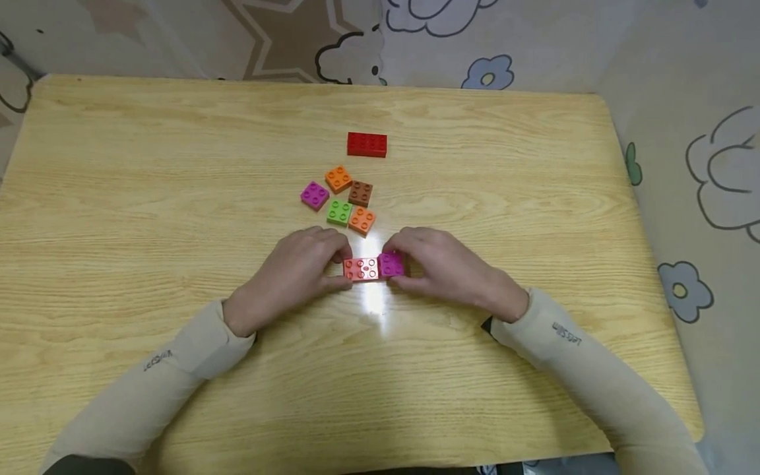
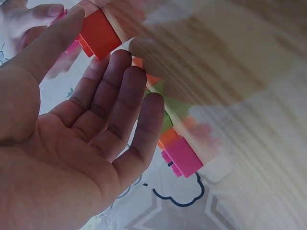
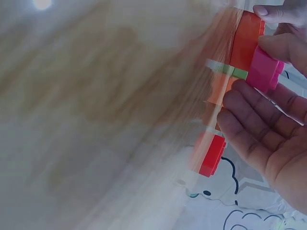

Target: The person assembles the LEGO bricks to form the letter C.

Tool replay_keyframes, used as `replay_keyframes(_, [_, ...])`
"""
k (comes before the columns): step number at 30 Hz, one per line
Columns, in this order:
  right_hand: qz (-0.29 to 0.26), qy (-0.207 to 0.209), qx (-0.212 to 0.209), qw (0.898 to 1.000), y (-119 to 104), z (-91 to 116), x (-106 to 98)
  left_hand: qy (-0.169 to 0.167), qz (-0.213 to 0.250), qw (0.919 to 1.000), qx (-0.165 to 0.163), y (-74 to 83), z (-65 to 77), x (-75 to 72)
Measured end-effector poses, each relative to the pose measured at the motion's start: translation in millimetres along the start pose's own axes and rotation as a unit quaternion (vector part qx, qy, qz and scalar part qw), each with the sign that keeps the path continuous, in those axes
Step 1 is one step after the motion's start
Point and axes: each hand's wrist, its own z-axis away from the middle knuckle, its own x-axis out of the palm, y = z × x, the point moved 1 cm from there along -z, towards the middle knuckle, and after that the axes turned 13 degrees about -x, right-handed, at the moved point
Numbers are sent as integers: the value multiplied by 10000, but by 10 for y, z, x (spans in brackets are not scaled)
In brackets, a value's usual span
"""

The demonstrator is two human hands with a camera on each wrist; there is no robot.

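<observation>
In the head view, a long orange-red toy building brick (image 1: pixel 361 269) lies on the table below the loose bricks. My left hand (image 1: pixel 297 267) pinches its left end between thumb and fingers. A magenta square brick (image 1: pixel 391 264) meets its right end, pinched by the thumb and fingers of my right hand (image 1: pixel 442 267). In the right wrist view, the magenta brick (image 3: pixel 264 69) stands somewhat higher than the orange-red brick (image 3: pixel 247 40). Whether the two are joined I cannot tell. The other fingers of both hands stretch out beside the bricks.
Beyond my hands lie several loose square bricks: magenta (image 1: pixel 315 196), orange (image 1: pixel 338 179), brown (image 1: pixel 360 193), lime green (image 1: pixel 340 212) and lighter orange (image 1: pixel 362 221). Farther back is a long red brick (image 1: pixel 367 144). The wooden table (image 1: pixel 148 165) borders patterned walls at its back and right.
</observation>
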Motion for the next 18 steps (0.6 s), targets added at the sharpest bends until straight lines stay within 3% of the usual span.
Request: replay_keyframes(18, [706, -237, -114, 9972, -68, -133, 19, -65, -1, 10000, 39, -6, -18, -11])
